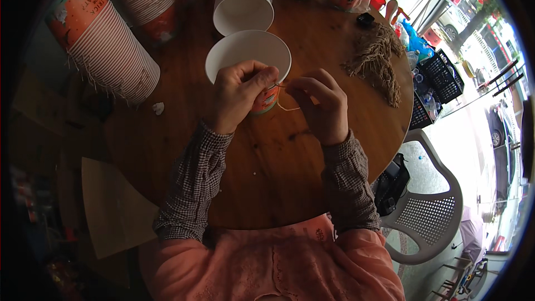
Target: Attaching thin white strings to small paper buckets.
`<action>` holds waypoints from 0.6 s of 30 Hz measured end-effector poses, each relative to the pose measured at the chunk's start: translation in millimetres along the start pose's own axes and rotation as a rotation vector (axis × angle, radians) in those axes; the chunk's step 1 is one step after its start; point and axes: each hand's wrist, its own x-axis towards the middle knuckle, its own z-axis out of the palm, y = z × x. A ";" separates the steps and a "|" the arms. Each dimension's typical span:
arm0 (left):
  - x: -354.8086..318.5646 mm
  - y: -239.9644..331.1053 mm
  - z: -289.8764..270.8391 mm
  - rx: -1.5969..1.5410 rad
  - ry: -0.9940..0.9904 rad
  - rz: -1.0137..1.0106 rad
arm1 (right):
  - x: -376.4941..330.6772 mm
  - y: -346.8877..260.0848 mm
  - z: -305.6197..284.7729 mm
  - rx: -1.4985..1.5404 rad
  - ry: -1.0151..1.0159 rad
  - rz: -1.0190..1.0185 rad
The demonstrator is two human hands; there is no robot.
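A paper bucket (245,50), white inside and orange outside, stands on the wooden table in front of me. At its near rim my left hand (241,90) is closed, thumb and forefinger pinched on a thin string. A loop of the pale string (285,108) hangs between my hands beside the bucket's orange wall. My right hand (320,103) pinches the string just right of the rim. Fingertips partly hide where the string meets the bucket.
Behind lies another white-lined bucket (244,15) on its side. Tall nested bucket stacks (114,50) line the left and far edges of the round table (267,173). A bundle of tan strings (379,58) lies at right. A grey chair (426,212) and black crates (440,81) stand beyond.
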 end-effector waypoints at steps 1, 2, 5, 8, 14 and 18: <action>1.9 0.4 0.4 -0.002 -0.004 0.003 | 6.9 -2.6 -2.3 -0.005 0.002 -0.001; 3.5 0.6 0.4 -0.017 0.001 -0.004 | 14.9 -5.5 -4.1 -0.034 -0.041 -0.049; 3.6 -0.2 3.6 -0.047 0.012 -0.006 | 33.1 -4.5 -2.6 -0.023 -0.105 -0.102; 1.2 -1.3 3.9 -0.055 0.021 0.001 | 42.7 -3.0 -0.6 0.011 -0.140 -0.110; 1.2 -0.8 -5.5 -0.018 -0.015 -0.065 | 43.3 -1.5 5.7 0.111 -0.220 0.009; 3.1 -7.2 -5.0 0.027 -0.020 0.004 | 30.0 5.3 13.3 0.363 -0.143 0.227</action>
